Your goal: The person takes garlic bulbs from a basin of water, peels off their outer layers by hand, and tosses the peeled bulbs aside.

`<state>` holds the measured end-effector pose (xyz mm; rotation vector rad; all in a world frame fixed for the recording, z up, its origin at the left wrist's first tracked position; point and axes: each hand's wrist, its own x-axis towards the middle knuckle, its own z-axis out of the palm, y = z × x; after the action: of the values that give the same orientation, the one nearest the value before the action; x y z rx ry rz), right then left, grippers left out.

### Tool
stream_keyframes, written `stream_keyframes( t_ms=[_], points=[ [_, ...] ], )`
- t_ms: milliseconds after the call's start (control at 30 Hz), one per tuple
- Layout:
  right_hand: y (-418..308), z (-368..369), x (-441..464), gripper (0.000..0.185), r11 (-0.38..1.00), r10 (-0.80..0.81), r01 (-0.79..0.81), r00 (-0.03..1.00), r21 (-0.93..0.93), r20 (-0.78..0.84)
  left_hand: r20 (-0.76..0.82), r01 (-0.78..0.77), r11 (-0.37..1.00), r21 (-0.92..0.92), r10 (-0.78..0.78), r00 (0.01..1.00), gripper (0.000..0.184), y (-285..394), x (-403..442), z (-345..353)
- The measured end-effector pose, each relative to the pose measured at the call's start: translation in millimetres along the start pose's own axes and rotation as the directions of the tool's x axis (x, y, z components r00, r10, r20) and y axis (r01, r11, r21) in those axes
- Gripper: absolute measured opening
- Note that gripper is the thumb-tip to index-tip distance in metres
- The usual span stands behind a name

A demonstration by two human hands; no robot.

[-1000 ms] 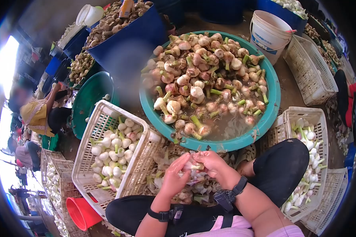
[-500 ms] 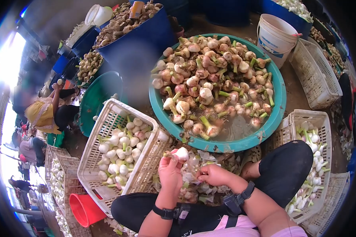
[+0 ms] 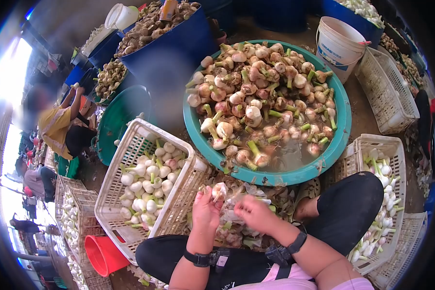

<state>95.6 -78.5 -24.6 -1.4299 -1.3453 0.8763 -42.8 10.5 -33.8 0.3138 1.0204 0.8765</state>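
Note:
In my left hand (image 3: 206, 209) a garlic bulb (image 3: 219, 192) is pinched between thumb and fingers, its pinkish-streaked side showing. My right hand (image 3: 259, 214) hovers just to the right, fingers curled and blurred by motion; whatever they hold, if anything, is hidden. Below both hands lies a heap of loose garlic skins and stem scraps (image 3: 239, 232) between my legs. Beyond them stands a teal tub (image 3: 270, 180) with unpeeled bulbs in murky water. At the left, a tilted white crate (image 3: 181, 199) holds peeled white garlic (image 3: 150, 179).
Another white crate (image 3: 394, 222) with peeled garlic stands by my right knee. A red bucket (image 3: 104, 256) sits beside the left crate. A white bucket (image 3: 337, 48) and another crate (image 3: 386, 92) are behind the tub. A person in yellow (image 3: 58, 125) works at far left.
The bulb in my left hand has turned from its white side to a pinkish-streaked one. My right hand has shifted slightly up and left. The person in yellow has moved a little.

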Motion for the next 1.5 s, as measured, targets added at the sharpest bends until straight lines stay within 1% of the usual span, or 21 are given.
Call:
stream_keyframes(
  t_ms=[33,100,233,333,367,433,467,500,567,633,700,733,800,833,967,1033,1100,1167,1367,1433,1500],
  points=[
    [0.2,-1.7,0.8,0.012,0.963,0.230,-0.205,0.964,0.173,-0.137,0.045,0.004,1.000,-0.006,-0.004,0.999,0.014,0.0,0.1,1.7],
    [9.3,-3.1,13.9,0.014,0.912,0.285,-0.202,0.938,0.357,-0.197,0.119,0.042,0.997,0.060,-0.049,0.992,0.011,-3.1,-8.8,11.7],
    [8.4,-8.3,25.8,0.015,0.695,0.467,-0.391,0.884,0.603,0.034,0.192,0.108,0.988,0.109,-0.127,0.973,0.009,-12.9,-11.7,18.1],
    [-17.1,-7.1,18.4,0.012,0.991,-0.062,0.085,0.977,0.105,-0.203,0.120,0.125,0.992,0.031,-0.128,0.984,0.011,-15.9,-2.2,7.9],
    [-19.9,-5.0,12.9,0.012,0.990,-0.057,0.081,0.979,0.114,-0.196,0.055,0.157,0.987,-0.027,-0.155,0.986,0.011,-18.9,3.3,1.3],
    [-17.0,-2.3,-10.0,0.014,0.918,-0.331,0.363,0.923,-0.159,0.197,0.045,0.250,0.968,0.021,-0.251,0.967,0.014,-10.3,11.5,-11.6],
    [8.8,-1.1,-19.0,0.017,0.921,-0.103,0.233,0.918,-0.311,0.383,-0.001,0.190,0.982,0.003,-0.190,0.982,0.014,-5.8,9.7,-6.4],
    [13.9,-8.8,-21.4,0.017,0.920,-0.104,0.235,0.918,-0.314,0.382,-0.046,0.129,0.992,-0.012,-0.129,0.991,0.015,-2.8,7.1,-1.4],
    [20.2,-21.3,-19.5,0.015,0.759,0.315,-0.112,0.925,-0.641,0.211,-0.067,0.073,0.997,0.006,-0.073,0.995,0.013,-2.3,2.2,7.7],
    [2.7,-21.9,-1.8,0.019,0.871,0.214,-0.179,0.976,-0.458,0.026,-0.006,-0.188,0.970,0.152,0.191,0.982,0.012,-4.6,-10.5,18.7],
    [-6.8,-17.0,15.1,0.027,0.968,0.219,-0.210,0.974,0.135,-0.061,0.021,-0.204,0.958,0.201,0.204,0.979,0.012,-6.7,-13.9,23.5],
    [-10.8,-11.2,19.8,0.027,0.970,0.214,-0.204,0.974,0.131,-0.070,0.081,-0.272,0.913,0.304,0.260,0.962,0.012,-11.4,-13.4,24.5],
    [-12.9,-1.9,23.3,0.030,0.519,0.517,-0.528,0.820,0.672,0.245,0.166,-0.331,0.827,0.454,0.287,0.944,0.009,-15.5,-18.1,26.1],
    [-8.0,-3.5,22.3,0.030,0.524,0.518,-0.526,0.821,0.670,0.240,0.171,-0.333,0.829,0.450,0.286,0.943,0.009,-10.9,-17.6,27.7],
    [18.6,-10.5,11.1,0.034,0.792,0.523,-0.482,0.852,0.374,-0.011,-0.055,-0.387,0.899,0.202,0.405,0.912,0.019,7.6,6.2,-3.6],
    [5.3,-22.5,15.8,0.041,0.915,0.127,-0.192,0.972,-0.355,-0.199,0.360,-0.496,0.301,0.815,0.409,0.839,0.027,-8.3,6.5,-0.4],
    [3.8,-22.0,17.5,0.048,0.937,0.086,-0.122,0.989,-0.326,-0.123,0.242,-0.211,0.774,0.597,0.076,0.967,0.028,-18.1,-6.8,20.2],
    [-6.1,-13.0,15.0,0.058,0.959,-0.105,0.079,0.991,-0.272,-0.083,0.264,-0.122,0.801,0.586,-0.046,0.964,0.025,-19.1,-10.9,24.3],
    [-12.7,-11.0,18.4,0.022,0.996,0.000,-0.003,0.999,-0.088,-0.037,0.214,0.138,0.979,0.151,-0.168,0.962,0.035,-1.8,-12.8,28.1],
    [-2.5,-8.7,11.4,0.020,0.872,-0.111,0.145,0.989,-0.467,0.099,0.220,0.152,0.974,0.171,-0.188,0.957,0.037,-2.7,-9.8,22.6],
    [-1.5,-8.5,8.1,0.020,0.843,-0.098,0.134,0.991,-0.521,0.096,0.287,0.211,0.950,0.232,-0.274,0.918,0.037,-1.6,-7.4,18.8]
  ],
)
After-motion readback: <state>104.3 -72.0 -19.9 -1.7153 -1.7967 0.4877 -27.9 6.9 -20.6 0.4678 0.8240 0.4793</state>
